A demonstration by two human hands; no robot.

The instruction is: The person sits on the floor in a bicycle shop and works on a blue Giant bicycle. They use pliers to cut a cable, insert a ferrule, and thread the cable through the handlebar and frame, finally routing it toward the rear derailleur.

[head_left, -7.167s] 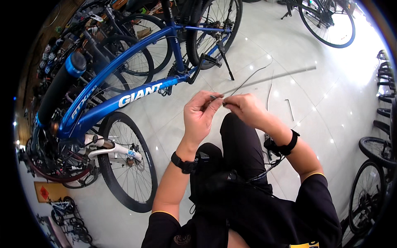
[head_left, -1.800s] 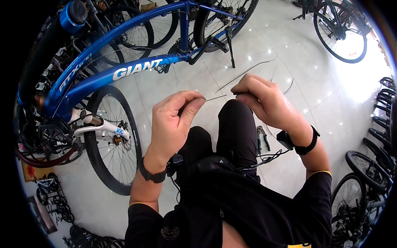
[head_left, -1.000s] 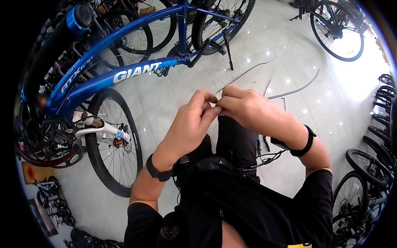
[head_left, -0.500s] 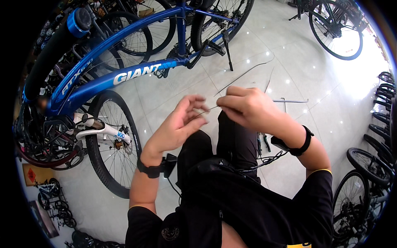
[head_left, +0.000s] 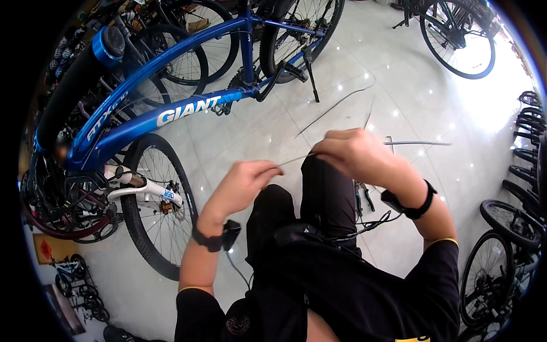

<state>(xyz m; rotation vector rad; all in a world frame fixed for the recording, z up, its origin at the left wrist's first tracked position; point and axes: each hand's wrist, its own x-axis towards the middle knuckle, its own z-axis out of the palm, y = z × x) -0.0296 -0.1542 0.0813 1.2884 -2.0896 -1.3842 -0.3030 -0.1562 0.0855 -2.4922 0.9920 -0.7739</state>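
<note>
A thin bicycle cable wire (head_left: 295, 160) runs nearly straight between my two hands, above my knees. My left hand (head_left: 242, 185) pinches one end of it between thumb and fingertips. My right hand (head_left: 353, 151) is closed round it farther right, knuckles up. From behind the right hand a grey length of cable housing (head_left: 421, 143) sticks out to the right; inside the fist, how wire and housing meet is hidden. On the floor beyond lie a dark cable piece (head_left: 327, 114) with a bare wire end and a thinner wire (head_left: 370, 113).
A blue bicycle (head_left: 188, 111) stands at the left, its front wheel (head_left: 156, 205) near my left arm. Dark-handled pliers (head_left: 364, 196) lie on the tiled floor beside my right knee. More bicycles (head_left: 458, 37) stand at the far right and along the right side.
My left fingers, loosely apart before, have closed on the wire. Both hands have shifted slightly, the right one rightward, and the grey housing reaches farther right.
</note>
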